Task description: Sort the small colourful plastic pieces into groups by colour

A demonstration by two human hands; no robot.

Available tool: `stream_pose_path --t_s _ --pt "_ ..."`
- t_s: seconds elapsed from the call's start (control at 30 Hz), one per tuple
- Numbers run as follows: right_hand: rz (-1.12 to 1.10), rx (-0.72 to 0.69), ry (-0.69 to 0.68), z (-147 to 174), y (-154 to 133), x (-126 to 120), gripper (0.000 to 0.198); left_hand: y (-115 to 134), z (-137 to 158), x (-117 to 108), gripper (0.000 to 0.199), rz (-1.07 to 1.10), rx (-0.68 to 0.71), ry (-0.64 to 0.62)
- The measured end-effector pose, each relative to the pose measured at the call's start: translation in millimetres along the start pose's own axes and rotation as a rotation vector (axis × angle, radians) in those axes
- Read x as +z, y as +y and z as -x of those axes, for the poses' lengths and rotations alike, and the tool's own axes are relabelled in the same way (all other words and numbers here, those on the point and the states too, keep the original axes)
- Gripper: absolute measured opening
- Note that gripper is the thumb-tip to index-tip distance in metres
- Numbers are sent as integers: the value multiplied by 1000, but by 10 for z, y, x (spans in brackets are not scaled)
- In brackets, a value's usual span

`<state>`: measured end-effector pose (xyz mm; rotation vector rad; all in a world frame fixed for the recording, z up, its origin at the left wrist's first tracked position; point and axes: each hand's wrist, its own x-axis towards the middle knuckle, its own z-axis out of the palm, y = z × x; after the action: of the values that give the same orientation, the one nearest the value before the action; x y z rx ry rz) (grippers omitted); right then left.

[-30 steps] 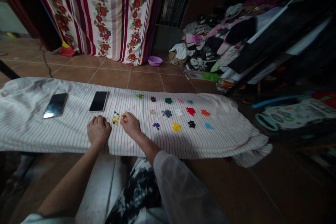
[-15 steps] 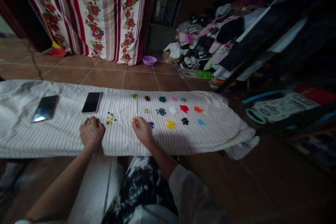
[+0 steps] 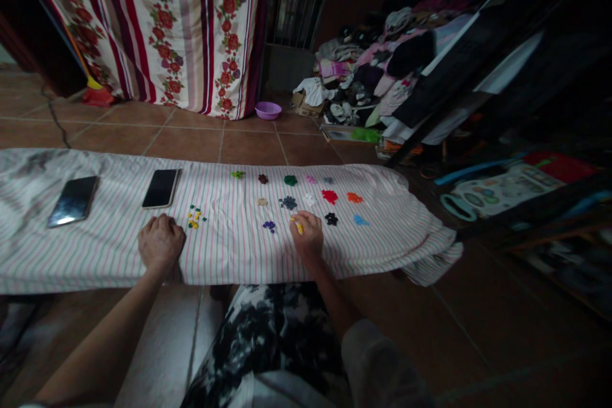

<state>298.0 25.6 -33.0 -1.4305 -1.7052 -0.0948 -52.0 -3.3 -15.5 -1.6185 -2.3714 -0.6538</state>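
A: The striped cloth [image 3: 109,242] is spreading beneath everything; on it our left hand [image 3: 161,243] is resting palm-down, fingers curled. Are we holding anything there?

B: We are not managing to tell; the fingers are hiding what lies under them. Our right hand [image 3: 308,234] is hanging over the yellow heap [image 3: 299,227] and partly covering it, thumb and fingers drawn close.

A: What is lying about them, in falling size?

B: Two smartphones [image 3: 161,189] are lying toward the left; then the mixed cluster [image 3: 194,217], yellow and green, is sitting just beside our left hand. Around the heap, the slate-grey pile [image 3: 287,203], the black pile [image 3: 331,219] and the purple pile [image 3: 269,226] are sitting near.

A: And smallest?

B: A yellow piece [image 3: 293,219] is showing at our right fingertips; pinched or loose, we are unable to tell. For clean handling we are wanting a light pinch, fingertips low over the cloth, and knuckles clear of the black pile, lest the colours mingle.
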Motion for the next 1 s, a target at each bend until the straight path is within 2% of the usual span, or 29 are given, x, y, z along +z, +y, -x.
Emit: stream_pose_path --t_s 0.3,1.0 --pt "92 -17 -37 93 235 -19 19 17 -1 -10 25 -37 -9 -13" --pt "96 -17 -55 120 287 12 23 49 -5 -61 25 2 -45 -39"
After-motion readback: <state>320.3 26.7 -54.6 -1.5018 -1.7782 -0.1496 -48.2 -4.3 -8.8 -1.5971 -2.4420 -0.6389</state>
